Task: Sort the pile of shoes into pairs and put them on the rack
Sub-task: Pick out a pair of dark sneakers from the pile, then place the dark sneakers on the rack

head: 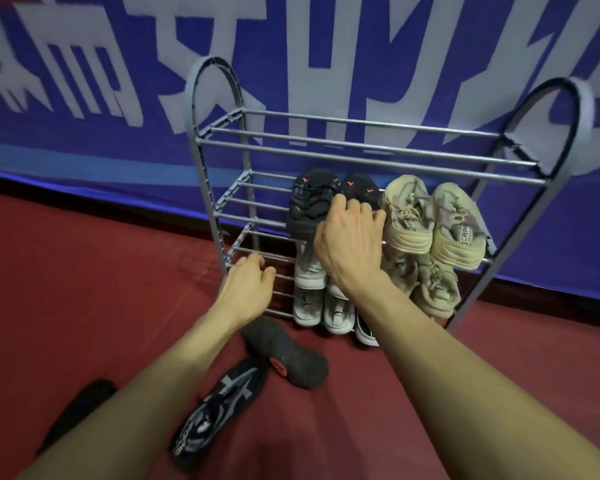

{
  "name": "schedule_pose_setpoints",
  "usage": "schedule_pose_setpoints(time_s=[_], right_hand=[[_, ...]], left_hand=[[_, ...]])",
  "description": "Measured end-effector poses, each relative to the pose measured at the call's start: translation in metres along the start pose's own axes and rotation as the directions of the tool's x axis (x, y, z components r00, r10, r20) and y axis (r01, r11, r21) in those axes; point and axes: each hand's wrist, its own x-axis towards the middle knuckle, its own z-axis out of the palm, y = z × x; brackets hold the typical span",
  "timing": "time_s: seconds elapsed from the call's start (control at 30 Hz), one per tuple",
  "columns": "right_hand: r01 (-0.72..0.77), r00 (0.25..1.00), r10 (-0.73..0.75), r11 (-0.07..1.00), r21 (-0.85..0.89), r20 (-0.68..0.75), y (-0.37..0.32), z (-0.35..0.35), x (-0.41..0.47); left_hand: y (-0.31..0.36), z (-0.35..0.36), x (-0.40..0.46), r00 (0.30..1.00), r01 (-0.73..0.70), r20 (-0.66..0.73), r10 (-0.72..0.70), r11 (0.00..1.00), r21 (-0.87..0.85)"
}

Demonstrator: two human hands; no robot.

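Observation:
A grey metal shoe rack stands against the blue banner wall. On its middle shelf sit two black shoes with orange marks and a beige pair. My right hand grips the right-hand black shoe from above. Lower shelves hold light grey shoes and more beige shoes. My left hand rests with curled fingers on a lower bar at the rack's left side. On the floor lie a black shoe, sole up, and a black-and-grey shoe.
Red carpet floor spreads to the left of the rack. Another dark shoe lies at the lower left, partly behind my left forearm. A shoe with a yellow-green accent pokes out at the rack's base. The top shelf holds nothing.

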Motion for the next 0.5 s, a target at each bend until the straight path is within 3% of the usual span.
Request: schedule_pose_setpoints(time_s=[0.27, 0.5], right_hand=[[0.183, 0.957, -0.170, 0.983, -0.032, 0.235, -0.006, 0.004, -0.092], [0.390, 0.736, -0.288, 0.920, -0.036, 0.612, 0.006, 0.011, -0.174]], left_hand=[[-0.081, 0.065, -0.129, 0.955, 0.207, 0.225, -0.193, 0.977, -0.041], [-0.094, 0.125, -0.189, 0.842, 0.271, 0.475, -0.256, 0.962, 0.038]])
